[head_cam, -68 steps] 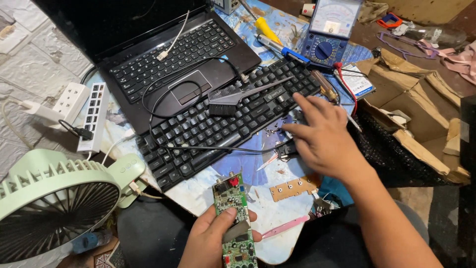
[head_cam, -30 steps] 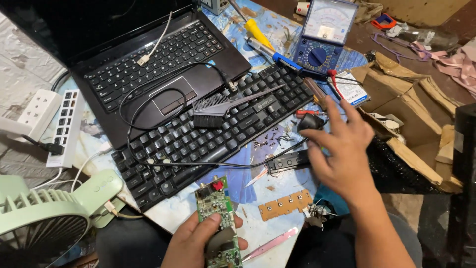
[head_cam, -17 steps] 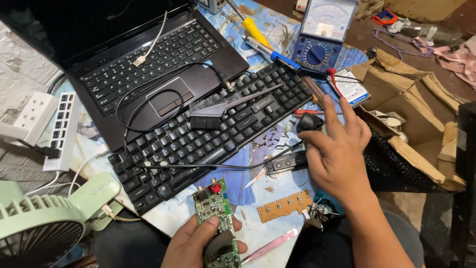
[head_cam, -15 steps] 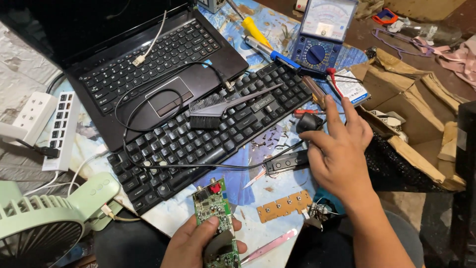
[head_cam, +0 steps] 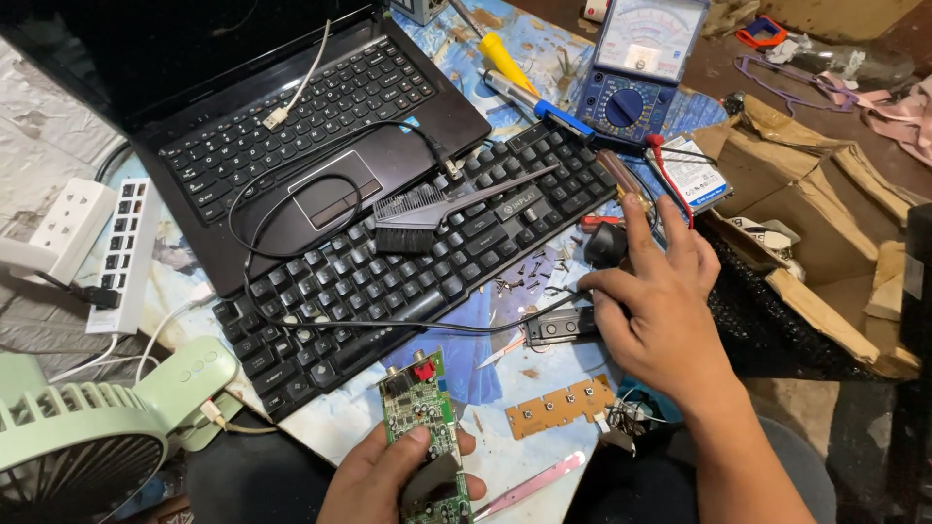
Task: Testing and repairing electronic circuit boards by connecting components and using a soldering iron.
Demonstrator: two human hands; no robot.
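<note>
My left hand (head_cam: 393, 475) grips a green circuit board (head_cam: 419, 408) with a red connector on top, held upright near the bottom edge. My right hand (head_cam: 660, 301) rests on the work surface just right of a black keyboard (head_cam: 417, 262), fingers curled around a small black round object (head_cam: 607, 245) and beside a small black bar-shaped part (head_cam: 558, 325). Whether it grips the round object is unclear. A wooden-handled screwdriver (head_cam: 626, 180) lies just beyond the fingertips. Tiny screws (head_cam: 519, 277) are scattered by the keyboard's edge.
A black laptop (head_cam: 320, 146) sits behind the keyboard, a black brush (head_cam: 427, 209) across both. An analog multimeter (head_cam: 636, 68), yellow screwdriver (head_cam: 505, 58), tan button strip (head_cam: 558, 408), pink tweezers (head_cam: 529, 485), mint desk fan (head_cam: 87, 446), white power strips (head_cam: 97, 243) and cardboard pieces (head_cam: 825, 213) surround them.
My right hand slid from the keyboard's right end out to the small black object beside it. The left hand keeps holding the circuit board, shifted slightly.
</note>
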